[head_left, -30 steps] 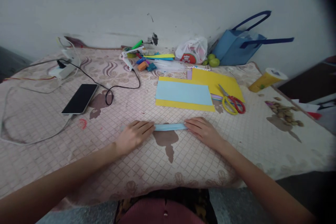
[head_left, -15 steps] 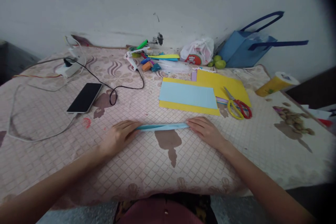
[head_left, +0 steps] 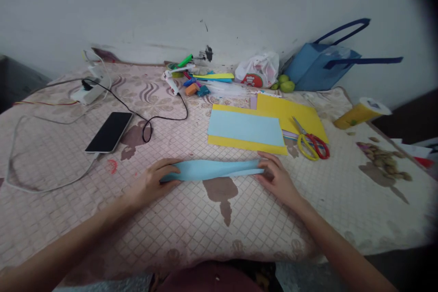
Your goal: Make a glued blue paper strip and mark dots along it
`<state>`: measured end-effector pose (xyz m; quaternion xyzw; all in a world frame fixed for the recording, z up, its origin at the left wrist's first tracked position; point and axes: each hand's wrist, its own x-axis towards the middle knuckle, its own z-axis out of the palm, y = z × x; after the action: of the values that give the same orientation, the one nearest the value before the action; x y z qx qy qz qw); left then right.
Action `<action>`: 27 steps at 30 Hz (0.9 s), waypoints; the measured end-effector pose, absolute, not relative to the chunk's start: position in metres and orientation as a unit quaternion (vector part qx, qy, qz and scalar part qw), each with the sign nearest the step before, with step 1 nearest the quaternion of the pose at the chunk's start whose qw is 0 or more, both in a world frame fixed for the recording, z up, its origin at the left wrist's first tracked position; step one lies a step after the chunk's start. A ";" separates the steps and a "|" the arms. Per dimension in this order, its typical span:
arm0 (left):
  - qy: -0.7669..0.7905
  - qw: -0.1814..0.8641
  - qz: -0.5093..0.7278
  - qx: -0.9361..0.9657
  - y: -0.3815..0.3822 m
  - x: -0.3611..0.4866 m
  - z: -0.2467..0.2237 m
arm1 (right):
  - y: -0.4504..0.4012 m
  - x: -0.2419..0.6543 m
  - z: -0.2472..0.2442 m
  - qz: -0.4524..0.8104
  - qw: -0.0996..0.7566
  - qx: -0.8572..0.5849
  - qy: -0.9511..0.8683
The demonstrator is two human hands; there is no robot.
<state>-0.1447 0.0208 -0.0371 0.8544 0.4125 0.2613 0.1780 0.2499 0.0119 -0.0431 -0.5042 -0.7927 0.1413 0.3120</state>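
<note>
A folded light-blue paper strip (head_left: 208, 170) stretches sideways between my hands near the middle of the table. My left hand (head_left: 155, 179) pinches its left end, fingers above and thumb below. At the other end my right hand (head_left: 276, 173) grips the strip, and there its layers stand slightly apart. Beyond the strip lies a light-blue sheet (head_left: 244, 125) on a yellow sheet (head_left: 246, 147). Scissors (head_left: 307, 143) with one yellow and one red handle rest to the right, partly over another yellow sheet (head_left: 297, 112).
A phone (head_left: 109, 132) with a charging cable lies at left, near a power strip (head_left: 89, 93). A glue gun (head_left: 170, 83), clay packs (head_left: 192, 89), a plastic bag (head_left: 258, 70), green fruit (head_left: 286, 84) and a blue bag (head_left: 318, 66) line the wall. A yellow roll (head_left: 361, 113) and peanuts (head_left: 385, 157) are at right.
The strip was narrow and pressed flat; now it shows wider, with its layers parted at the right. My hands have moved farther apart and changed from pressing to pinching its ends.
</note>
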 end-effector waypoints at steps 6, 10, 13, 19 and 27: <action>0.401 0.185 0.270 0.856 0.025 -0.148 -0.036 | 0.007 0.250 -0.039 0.191 0.299 -0.516 -0.780; 0.437 0.231 0.299 0.816 0.028 -0.146 -0.032 | 0.006 0.243 -0.040 0.192 0.306 -0.541 -0.759; 0.473 0.281 0.300 0.779 0.032 -0.144 -0.028 | 0.007 0.239 -0.043 0.169 0.308 -0.549 -0.758; 0.557 0.299 0.268 0.727 0.035 -0.145 -0.015 | 0.009 0.237 -0.045 0.137 0.312 -0.550 -0.763; 0.579 0.345 0.311 0.670 0.024 -0.154 -0.014 | 0.025 0.229 -0.037 0.143 0.325 -0.546 -0.759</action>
<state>-0.1540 0.0243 -0.0142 0.6699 0.5789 0.3109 0.3454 0.2289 0.0254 -0.0375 -0.5463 -0.7587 0.1431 0.3248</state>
